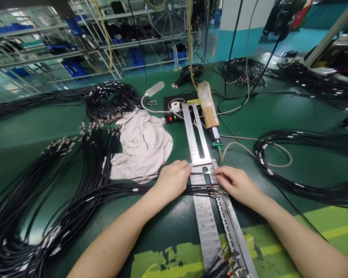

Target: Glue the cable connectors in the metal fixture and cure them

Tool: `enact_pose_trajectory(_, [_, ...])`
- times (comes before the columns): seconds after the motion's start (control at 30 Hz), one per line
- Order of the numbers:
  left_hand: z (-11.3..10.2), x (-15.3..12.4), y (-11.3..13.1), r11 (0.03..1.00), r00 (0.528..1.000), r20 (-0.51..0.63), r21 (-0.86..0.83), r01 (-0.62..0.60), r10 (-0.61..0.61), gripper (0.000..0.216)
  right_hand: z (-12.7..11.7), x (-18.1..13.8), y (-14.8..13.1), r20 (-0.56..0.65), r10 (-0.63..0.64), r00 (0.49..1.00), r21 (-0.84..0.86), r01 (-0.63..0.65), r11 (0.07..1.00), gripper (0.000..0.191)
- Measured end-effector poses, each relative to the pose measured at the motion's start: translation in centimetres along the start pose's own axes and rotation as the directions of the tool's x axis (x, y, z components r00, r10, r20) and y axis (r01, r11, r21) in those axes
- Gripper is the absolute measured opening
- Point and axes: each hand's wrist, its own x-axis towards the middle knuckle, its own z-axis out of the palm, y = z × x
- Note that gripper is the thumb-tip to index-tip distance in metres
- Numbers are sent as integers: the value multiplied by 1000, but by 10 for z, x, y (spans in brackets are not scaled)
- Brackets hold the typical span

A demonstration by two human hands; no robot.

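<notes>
My left hand [174, 178] is closed with a thin black cable [198, 173] in its fingers. The end of that cable, with a light metal tip, lies on a slotted metal fixture [207, 227]. Across from it, my right hand [236, 184] pinches at the fixture's right rail, close to the tip; what its fingers hold is hidden. Just below both hands, a bundle of black cables [124, 189] crosses the fixture, its coppery ends resting along the rail. More cable ends [234, 266] lie at the fixture's near end.
A pinkish-white cloth [146, 143] lies left of the fixture. Behind stand a syringe-like dispenser [208, 106] with a hose, a black control box [169, 117] and a small lamp [155, 88]. Coiled black cables [266, 154] lie right; heaped cables [104, 100] lie left.
</notes>
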Motion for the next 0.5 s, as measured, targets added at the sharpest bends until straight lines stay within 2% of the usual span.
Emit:
enact_pose_trajectory(0.33, [1,0,4,1000,999,-41,15,-13,13,26,-1,-1,0,9,-37,999,-56,38,998,24])
enact_pose_trajectory(0.5, [8,1,0,994,993,-48,31,-102,104,26,4,0,-3,-12,-146,989,-208,140,968,31])
